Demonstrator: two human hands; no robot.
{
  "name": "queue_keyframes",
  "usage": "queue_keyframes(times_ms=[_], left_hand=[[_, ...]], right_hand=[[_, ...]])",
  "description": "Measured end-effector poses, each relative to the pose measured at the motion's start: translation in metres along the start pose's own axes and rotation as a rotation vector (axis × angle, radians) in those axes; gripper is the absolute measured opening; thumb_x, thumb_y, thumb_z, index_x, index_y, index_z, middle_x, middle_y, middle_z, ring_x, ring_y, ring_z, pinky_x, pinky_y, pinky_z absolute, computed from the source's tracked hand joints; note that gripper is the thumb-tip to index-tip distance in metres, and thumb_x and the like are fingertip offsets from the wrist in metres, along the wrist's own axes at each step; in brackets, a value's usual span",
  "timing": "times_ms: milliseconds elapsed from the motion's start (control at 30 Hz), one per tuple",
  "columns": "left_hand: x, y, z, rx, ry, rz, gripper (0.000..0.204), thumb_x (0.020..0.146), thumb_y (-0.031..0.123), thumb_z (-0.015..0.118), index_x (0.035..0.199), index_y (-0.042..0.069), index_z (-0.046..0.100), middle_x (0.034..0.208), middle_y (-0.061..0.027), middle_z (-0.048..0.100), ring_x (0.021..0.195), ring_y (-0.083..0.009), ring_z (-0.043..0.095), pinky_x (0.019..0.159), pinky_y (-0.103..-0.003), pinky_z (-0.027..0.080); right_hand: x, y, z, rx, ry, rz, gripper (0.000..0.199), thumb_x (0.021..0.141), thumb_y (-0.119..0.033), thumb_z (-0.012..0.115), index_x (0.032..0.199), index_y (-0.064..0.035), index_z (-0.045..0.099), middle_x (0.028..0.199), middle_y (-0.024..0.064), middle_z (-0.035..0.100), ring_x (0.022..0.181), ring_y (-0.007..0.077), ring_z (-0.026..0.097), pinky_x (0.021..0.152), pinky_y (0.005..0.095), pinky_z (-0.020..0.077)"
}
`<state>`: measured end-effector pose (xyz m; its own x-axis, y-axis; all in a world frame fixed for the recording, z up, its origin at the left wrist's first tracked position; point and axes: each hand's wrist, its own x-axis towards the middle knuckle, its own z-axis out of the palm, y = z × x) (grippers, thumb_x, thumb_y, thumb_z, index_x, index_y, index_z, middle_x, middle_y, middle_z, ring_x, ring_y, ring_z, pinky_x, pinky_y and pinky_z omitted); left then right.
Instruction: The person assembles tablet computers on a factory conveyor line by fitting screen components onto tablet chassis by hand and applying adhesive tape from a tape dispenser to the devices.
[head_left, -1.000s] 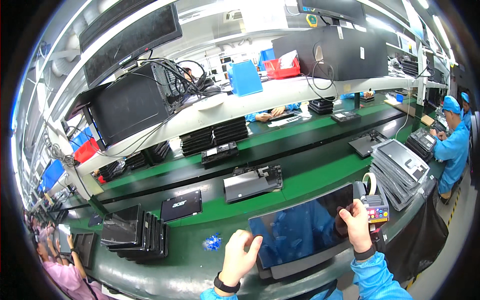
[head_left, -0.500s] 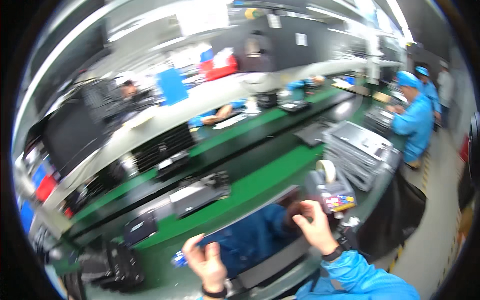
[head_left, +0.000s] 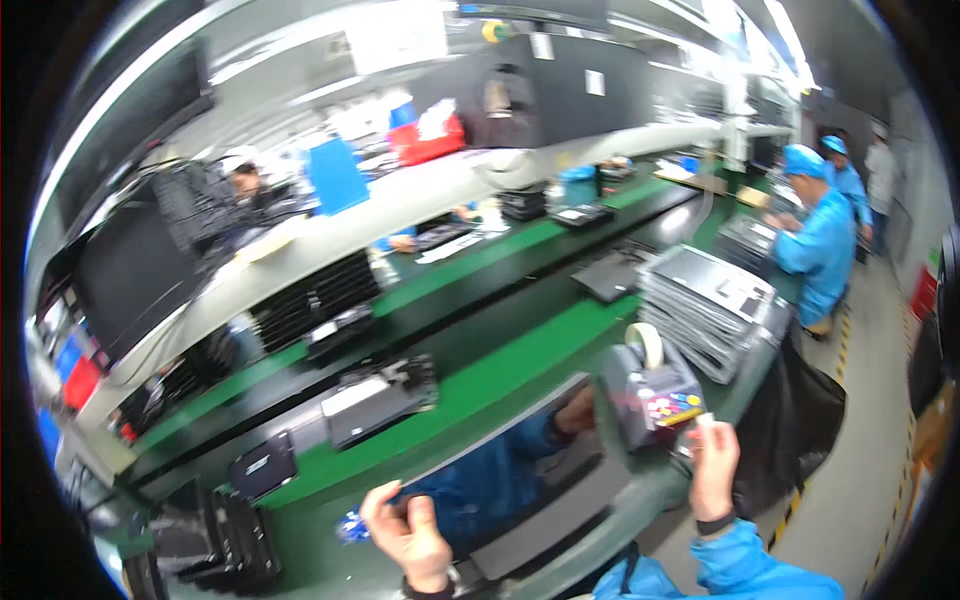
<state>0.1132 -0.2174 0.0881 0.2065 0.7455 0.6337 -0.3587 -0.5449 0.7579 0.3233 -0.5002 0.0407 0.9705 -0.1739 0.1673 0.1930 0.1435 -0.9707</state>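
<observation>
A glossy dark screen panel (head_left: 500, 485) lies tilted in front of me, mirroring blue sleeves. My left hand (head_left: 408, 535) grips its left end, fingers at the edge and thumb over the front. To the panel's right stands a dark tape dispenser (head_left: 625, 395) with a pale tape roll (head_left: 648, 345) and colourful marks on its front. My right hand (head_left: 712, 470) is at the dispenser's near right corner, fingertips pinched on a small whitish bit that looks like tape (head_left: 706, 420); blur hides its exact shape.
A tall stack of grey panels (head_left: 705, 300) stands behind the dispenser. Black parts (head_left: 210, 535) are piled at the near left. Laptop parts (head_left: 375, 400) lie on the green bench (head_left: 510, 370). A black bag (head_left: 790, 430) hangs at the bench's right end. A person in blue (head_left: 820, 240) works farther right.
My right hand has moved right, from above the panel's right end to the tape dispenser's front, and its fingers have closed. My left hand stays at the panel. The view has shifted slightly.
</observation>
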Motion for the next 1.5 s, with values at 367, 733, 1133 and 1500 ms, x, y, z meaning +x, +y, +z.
queue_keyframes(times_ms=[367, 733, 1133, 1500], left_hand=[[0.004, 0.018, 0.005, -0.158, -0.087, -0.029, 0.037, 0.084, 0.000, 0.061, 0.117, 0.005, 0.045, 0.092, -0.0030, 0.052, 0.074, -0.0083, 0.051, 0.066, -0.020, 0.041], [0.004, 0.019, 0.004, -0.119, -0.071, -0.035, 0.036, 0.085, 0.001, 0.062, 0.117, 0.004, 0.045, 0.094, -0.0042, 0.054, 0.075, -0.0077, 0.052, 0.066, -0.020, 0.042], [0.021, 0.018, -0.006, -0.257, 0.110, -0.083, 0.036, 0.082, -0.002, 0.058, 0.115, 0.005, 0.046, 0.103, -0.0051, 0.051, 0.078, -0.0084, 0.049, 0.069, -0.021, 0.040], [0.032, 0.028, -0.033, -0.469, 0.366, -0.210, 0.032, 0.089, 0.010, 0.053, 0.120, 0.014, 0.044, 0.085, -0.0025, 0.058, 0.066, -0.0128, 0.058, 0.055, -0.025, 0.048]], right_hand=[[-0.064, -0.190, 0.215, -0.334, -1.478, -1.506, 0.016, 0.078, -0.020, 0.064, 0.076, -0.0068, 0.054, 0.084, 0.0098, 0.048, 0.083, 0.0268, 0.049, 0.072, 0.0358, 0.0402], [-0.076, -0.144, 0.216, -0.321, -1.165, -1.600, 0.010, 0.079, -0.019, 0.059, 0.079, -0.0091, 0.059, 0.079, 0.0025, 0.054, 0.079, 0.0183, 0.054, 0.067, 0.0305, 0.0415], [-0.075, -0.167, 0.157, -0.156, -0.965, -1.134, 0.006, 0.083, -0.007, 0.060, 0.079, -0.0052, 0.063, 0.077, 0.0049, 0.059, 0.071, 0.0218, 0.055, 0.065, 0.0320, 0.0439], [-0.137, -0.045, 0.103, 0.252, -1.412, -0.114, 0.037, 0.092, -0.017, 0.057, 0.122, 0.0004, 0.045, 0.107, 0.0106, 0.063, 0.098, 0.0170, 0.061, 0.087, 0.0360, 0.0486]])
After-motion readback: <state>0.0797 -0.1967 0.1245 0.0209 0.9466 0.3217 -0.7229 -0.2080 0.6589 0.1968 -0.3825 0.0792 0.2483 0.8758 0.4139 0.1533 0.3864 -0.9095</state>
